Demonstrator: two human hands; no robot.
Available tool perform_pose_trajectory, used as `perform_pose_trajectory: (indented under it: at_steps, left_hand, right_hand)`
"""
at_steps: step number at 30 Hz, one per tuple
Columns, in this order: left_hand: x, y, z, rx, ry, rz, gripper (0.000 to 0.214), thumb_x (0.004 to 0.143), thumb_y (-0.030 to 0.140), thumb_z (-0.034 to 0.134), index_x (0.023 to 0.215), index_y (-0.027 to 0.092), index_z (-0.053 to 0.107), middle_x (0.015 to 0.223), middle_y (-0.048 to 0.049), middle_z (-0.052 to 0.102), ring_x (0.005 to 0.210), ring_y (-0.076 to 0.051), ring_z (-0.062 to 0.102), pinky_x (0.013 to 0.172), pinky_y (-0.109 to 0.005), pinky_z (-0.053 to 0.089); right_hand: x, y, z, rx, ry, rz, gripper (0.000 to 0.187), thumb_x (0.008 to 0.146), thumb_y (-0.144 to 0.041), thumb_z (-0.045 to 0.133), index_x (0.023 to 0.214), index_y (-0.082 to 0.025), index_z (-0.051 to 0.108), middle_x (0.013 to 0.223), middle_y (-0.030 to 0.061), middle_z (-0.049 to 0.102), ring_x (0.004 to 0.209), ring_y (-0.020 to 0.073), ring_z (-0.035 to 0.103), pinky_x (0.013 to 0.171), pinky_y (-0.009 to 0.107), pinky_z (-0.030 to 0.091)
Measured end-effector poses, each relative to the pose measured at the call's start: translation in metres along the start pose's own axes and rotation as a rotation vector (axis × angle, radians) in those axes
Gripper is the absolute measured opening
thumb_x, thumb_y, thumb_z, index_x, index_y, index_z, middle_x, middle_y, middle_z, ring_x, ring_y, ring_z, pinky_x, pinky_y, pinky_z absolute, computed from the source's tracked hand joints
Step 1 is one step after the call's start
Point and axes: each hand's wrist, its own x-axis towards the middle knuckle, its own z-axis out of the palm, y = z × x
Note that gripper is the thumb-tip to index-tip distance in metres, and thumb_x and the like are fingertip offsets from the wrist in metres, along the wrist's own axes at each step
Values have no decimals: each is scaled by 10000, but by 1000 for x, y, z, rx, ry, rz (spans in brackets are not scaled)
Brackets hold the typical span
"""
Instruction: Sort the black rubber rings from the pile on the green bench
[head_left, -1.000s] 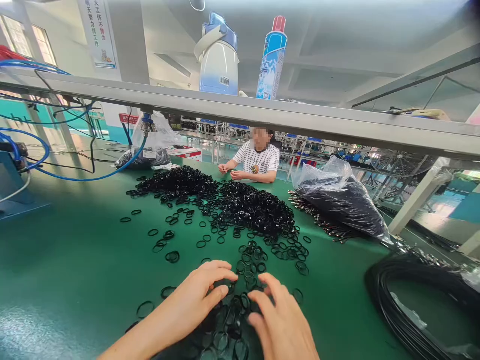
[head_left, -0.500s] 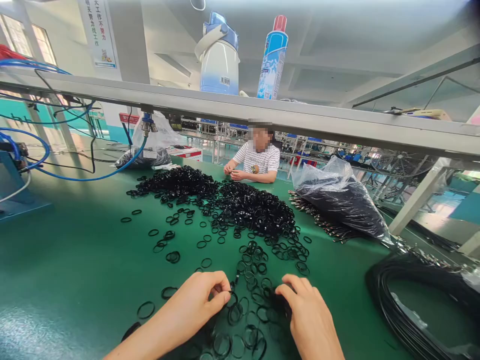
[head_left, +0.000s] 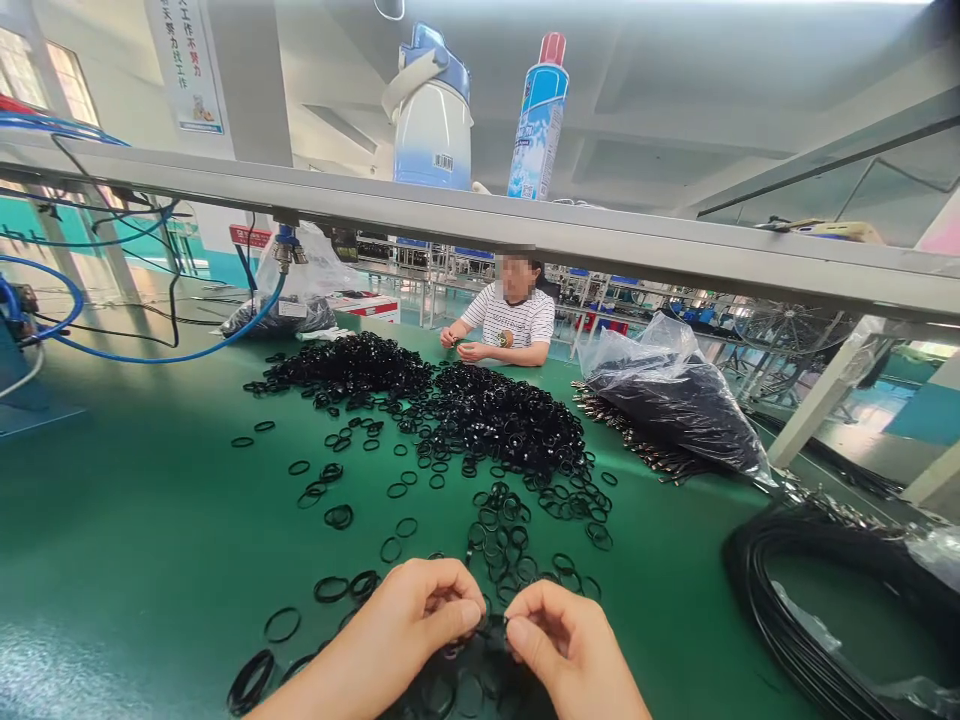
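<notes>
Hands now together on rings

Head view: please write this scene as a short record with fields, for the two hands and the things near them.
left hand: left hand curled, fingertips pinched on black rubber rings near the bottom edge
right hand: right hand curled, fingertips meet the left hand's over the same rings
surface: green table
loose rings: scattered rings just beyond the hands
big pile: heap of rings farther back
right side: coil of black cable; plastic bag of dark parts
co-worker: person in striped shirt across the table
</notes>
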Motion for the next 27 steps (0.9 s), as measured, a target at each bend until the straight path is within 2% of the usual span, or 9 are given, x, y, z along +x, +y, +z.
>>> perform_pose_trajectory:
  at_steps: [3, 7, 9, 15, 17, 20, 23, 27]
  left_hand:
    - [0, 1, -4, -8, -20, -8, 192, 822, 301, 515, 805, 177, 660, 657, 42, 576, 599, -111, 466, 541, -197, 377]
    - [0, -3, -1, -24, -45, -64, 179, 756, 325, 610, 860, 193, 671, 531, 94, 373, 509, -96, 358, 458, -182, 401]
    - [-1, -6, 3, -56, -46, -88, 180, 762, 342, 606, 853, 194, 653, 502, 106, 341, 489, -90, 334, 454, -183, 408]
    - [2, -7, 8, -52, 1, -80, 179, 791, 337, 542, 820, 184, 628, 506, 102, 358, 481, -91, 340, 436, -180, 367]
    - [1, -4, 9, 7, 86, -50, 117, 767, 285, 560, 825, 198, 613, 526, 106, 352, 473, -88, 328, 435, -180, 333]
    - [-2, 0, 10, 103, 196, 35, 22, 727, 224, 598, 728, 202, 598, 667, 78, 451, 514, -78, 363, 485, -193, 306]
    - [-4, 2, 12, 151, 160, 35, 123, 748, 254, 584, 654, 192, 634, 730, 52, 478, 569, -93, 377, 524, -209, 305]
    - [-2, 2, 15, 86, 139, -62, 63, 713, 246, 593, 723, 184, 598, 673, 72, 439, 498, -78, 314, 462, -207, 248]
  right_hand:
    - [2, 3, -1, 169, 31, 16, 194, 714, -352, 601, 698, -158, 594, 605, 11, 574, 599, 173, 566, 594, 284, 439]
    - [2, 3, 2, 240, 56, 20, 215, 689, -360, 630, 681, -148, 599, 586, 11, 570, 575, 167, 562, 581, 285, 439]
    - [2, 2, 3, 236, 54, 15, 213, 683, -359, 625, 665, -148, 599, 577, 10, 565, 564, 161, 546, 565, 276, 424]
    - [1, -3, 4, 77, 40, 22, 166, 649, -289, 553, 575, -150, 603, 521, -5, 522, 518, 133, 460, 507, 244, 317]
    - [1, -5, 4, 37, 51, 10, 155, 626, -265, 535, 554, -148, 605, 507, -8, 517, 507, 128, 450, 498, 240, 300]
    - [1, -8, 3, 110, 74, 63, 160, 607, -281, 542, 549, -148, 609, 500, 1, 535, 513, 138, 477, 489, 236, 325]
    - [0, -8, 5, 170, 95, 116, 192, 610, -324, 571, 581, -143, 628, 502, 14, 555, 511, 142, 483, 442, 220, 323]
    - [0, -4, 10, 127, 132, 81, 196, 610, -331, 582, 571, -147, 637, 492, 6, 546, 459, 112, 434, 422, 212, 297]
